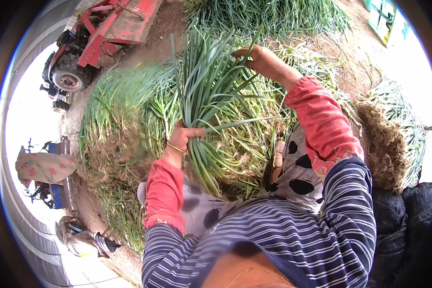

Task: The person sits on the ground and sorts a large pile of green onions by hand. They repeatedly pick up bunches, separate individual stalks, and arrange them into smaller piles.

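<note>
A bunch of green onions [206, 86] stands tilted in front of me, with its long green leaves fanning away and its pale stems [207, 169] towards my lap. My left hand [183, 137] is wrapped around the bunch just above the stems, thumb across the front. At the right side of the leaf tips, my right hand [261, 62] is raised with curled fingers against a long leaf. Whether those fingers pinch the leaf is unclear. Beneath the bunch lies a loose heap of onion plants [244, 133], many of them yellowed.
Rooted green onions [111, 140] are piled at left, more leaves [270, 16] beyond. A stacked onion bundle [388, 140] stands at right beside black plastic-like material [388, 223]. A red farm machine [111, 32] with a tyre [69, 77] is at upper left, a cloth-covered vehicle [45, 167] below.
</note>
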The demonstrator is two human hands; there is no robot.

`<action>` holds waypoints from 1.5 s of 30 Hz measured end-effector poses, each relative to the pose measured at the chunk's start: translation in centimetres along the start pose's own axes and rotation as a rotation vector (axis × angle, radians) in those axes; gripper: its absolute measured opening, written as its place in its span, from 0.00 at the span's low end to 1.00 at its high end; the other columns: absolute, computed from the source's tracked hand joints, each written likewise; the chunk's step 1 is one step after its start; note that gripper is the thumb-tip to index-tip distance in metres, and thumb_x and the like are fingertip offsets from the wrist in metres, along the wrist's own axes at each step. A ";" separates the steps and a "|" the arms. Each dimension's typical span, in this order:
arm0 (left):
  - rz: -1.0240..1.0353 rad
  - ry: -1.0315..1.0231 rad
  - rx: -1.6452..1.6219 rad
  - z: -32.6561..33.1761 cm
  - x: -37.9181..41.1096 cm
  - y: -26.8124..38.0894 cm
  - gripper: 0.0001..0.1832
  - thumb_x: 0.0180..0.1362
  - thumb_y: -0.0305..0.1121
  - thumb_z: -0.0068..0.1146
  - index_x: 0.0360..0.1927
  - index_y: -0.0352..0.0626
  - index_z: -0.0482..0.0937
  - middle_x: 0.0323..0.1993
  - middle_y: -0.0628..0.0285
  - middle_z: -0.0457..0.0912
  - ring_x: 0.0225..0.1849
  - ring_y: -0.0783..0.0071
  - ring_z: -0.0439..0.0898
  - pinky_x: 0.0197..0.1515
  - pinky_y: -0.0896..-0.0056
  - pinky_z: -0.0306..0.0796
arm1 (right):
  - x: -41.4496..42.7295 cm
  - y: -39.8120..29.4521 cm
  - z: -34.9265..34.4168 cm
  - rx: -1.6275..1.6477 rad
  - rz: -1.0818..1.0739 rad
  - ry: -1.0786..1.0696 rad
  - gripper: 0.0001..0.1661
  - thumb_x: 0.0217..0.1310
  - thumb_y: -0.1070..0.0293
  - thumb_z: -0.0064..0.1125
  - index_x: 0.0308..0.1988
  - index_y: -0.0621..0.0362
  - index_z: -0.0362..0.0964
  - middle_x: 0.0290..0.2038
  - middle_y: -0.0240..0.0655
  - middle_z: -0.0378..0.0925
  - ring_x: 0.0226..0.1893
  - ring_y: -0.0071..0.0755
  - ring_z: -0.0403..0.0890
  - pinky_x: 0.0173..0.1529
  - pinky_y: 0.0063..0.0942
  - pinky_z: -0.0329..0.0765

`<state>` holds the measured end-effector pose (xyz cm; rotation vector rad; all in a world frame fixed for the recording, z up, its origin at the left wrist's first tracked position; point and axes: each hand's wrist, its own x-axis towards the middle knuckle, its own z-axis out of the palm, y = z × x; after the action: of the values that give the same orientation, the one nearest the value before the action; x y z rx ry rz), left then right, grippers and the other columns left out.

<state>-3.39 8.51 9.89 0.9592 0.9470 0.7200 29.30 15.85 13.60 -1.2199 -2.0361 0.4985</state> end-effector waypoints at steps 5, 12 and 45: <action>-0.034 0.028 0.008 0.1 0.2 0.0 0.16 0.40 0.15 0.63 0.37 0.33 0.77 0.25 0.57 0.80 0.21 0.69 0.78 0.22 0.73 0.72 | 0.1 0.5 0.8 -0.204 -0.201 0.139 0.05 0.53 0.69 0.56 0.32 0.56 0.75 0.27 0.37 0.76 0.33 0.42 0.76 0.49 0.33 0.71; 0.030 -0.040 -0.052 -0.3 0.0 0.2 0.19 0.40 0.21 0.64 0.39 0.31 0.75 0.23 0.57 0.78 0.20 0.68 0.75 0.23 0.69 0.71 | 0.2 2.1 0.6 0.091 0.404 0.356 0.09 0.59 0.64 0.53 0.32 0.51 0.80 0.27 0.32 0.81 0.22 0.25 0.78 0.28 0.25 0.78; 0.140 -0.023 -0.049 -1.4 1.0 0.8 0.17 0.44 0.24 0.64 0.38 0.30 0.75 0.24 0.57 0.78 0.20 0.68 0.76 0.27 0.69 0.71 | -0.9 -7.4 -0.2 0.514 -0.036 0.305 0.08 0.56 0.72 0.57 0.37 0.62 0.77 0.32 0.36 0.80 0.28 0.28 0.78 0.37 0.26 0.76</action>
<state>-4.27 10.17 9.93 0.9950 0.8445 0.8449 25.26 11.44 18.13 -0.8814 -1.5409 0.7164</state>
